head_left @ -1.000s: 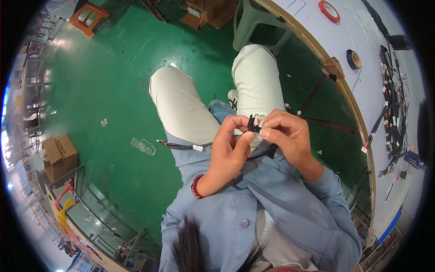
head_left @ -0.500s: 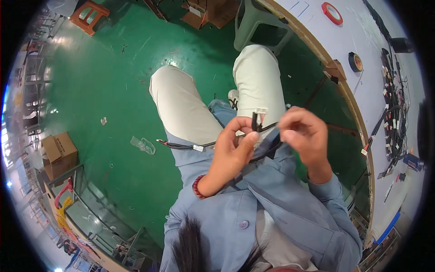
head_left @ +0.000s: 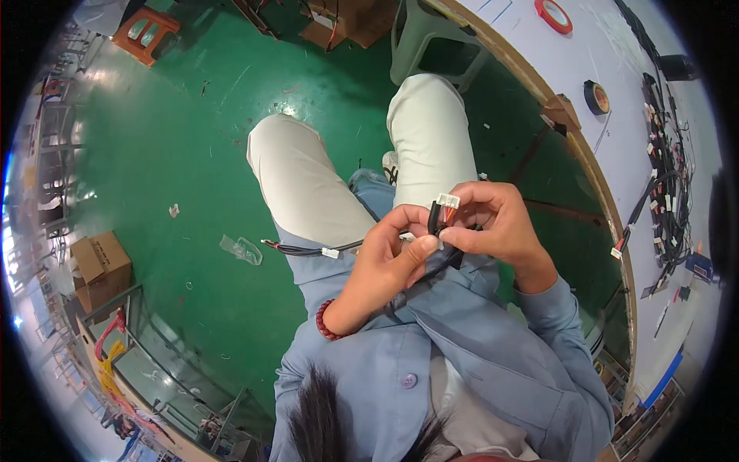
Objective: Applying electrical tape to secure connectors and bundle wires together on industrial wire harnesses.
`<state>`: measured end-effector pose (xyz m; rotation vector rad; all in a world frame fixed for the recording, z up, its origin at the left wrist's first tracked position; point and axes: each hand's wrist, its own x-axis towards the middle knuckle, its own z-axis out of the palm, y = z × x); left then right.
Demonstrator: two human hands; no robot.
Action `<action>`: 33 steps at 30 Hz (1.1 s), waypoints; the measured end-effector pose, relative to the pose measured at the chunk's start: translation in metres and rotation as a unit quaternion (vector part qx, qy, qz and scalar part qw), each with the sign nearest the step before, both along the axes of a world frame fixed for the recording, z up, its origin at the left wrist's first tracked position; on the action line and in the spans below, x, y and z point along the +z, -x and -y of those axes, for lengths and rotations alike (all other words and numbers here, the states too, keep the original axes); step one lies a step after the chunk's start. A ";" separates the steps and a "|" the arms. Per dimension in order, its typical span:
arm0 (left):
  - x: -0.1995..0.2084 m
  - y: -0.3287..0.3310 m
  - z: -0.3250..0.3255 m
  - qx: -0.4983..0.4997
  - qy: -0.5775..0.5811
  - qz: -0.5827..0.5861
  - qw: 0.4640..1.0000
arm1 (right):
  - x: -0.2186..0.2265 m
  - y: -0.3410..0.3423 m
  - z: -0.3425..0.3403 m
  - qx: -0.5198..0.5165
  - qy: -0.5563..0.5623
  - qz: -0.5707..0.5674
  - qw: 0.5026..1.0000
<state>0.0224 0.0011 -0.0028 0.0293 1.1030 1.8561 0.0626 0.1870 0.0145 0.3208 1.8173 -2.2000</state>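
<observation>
Over my lap I hold a black wire harness with both hands. Its near end stands up between my fingertips: a white plug connector with red-orange wires under it, beside a short black sleeved piece. My left hand is closed, thumb and fingers pinching the harness just below that connector. My right hand pinches from the other side, its fingertips touching the wires and the connector. The harness's other end sticks out left past my left hand, with a white tag on it. The exact contact points are partly hidden by my fingers.
A workbench curves along the right, bearing red tape, black tape and a heap of harnesses. One cable end hangs over its edge. A pale stool is ahead; a cardboard box lies left.
My right hand has come in from the right and taken hold of the wires by the connector. The connector now faces up more plainly. My left hand keeps its grip.
</observation>
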 end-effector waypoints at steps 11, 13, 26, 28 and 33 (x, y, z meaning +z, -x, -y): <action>-0.022 -0.015 -0.012 0.116 0.087 -0.361 0.921 | -0.026 -0.010 0.039 -0.223 0.057 -0.098 0.968; -0.027 -0.014 -0.012 0.132 0.110 -0.529 0.831 | -0.032 -0.009 0.046 -0.249 0.016 -0.169 0.954; -0.007 0.001 0.004 0.019 -0.062 0.088 0.994 | -0.018 -0.003 -0.001 -0.026 0.094 -0.076 0.992; -0.007 0.004 0.005 -0.015 -0.112 0.156 0.981 | -0.022 -0.003 0.000 -0.028 0.102 -0.072 0.992; -0.006 0.011 0.007 -0.048 -0.128 0.199 0.970 | -0.026 -0.002 0.004 -0.045 0.104 -0.102 0.988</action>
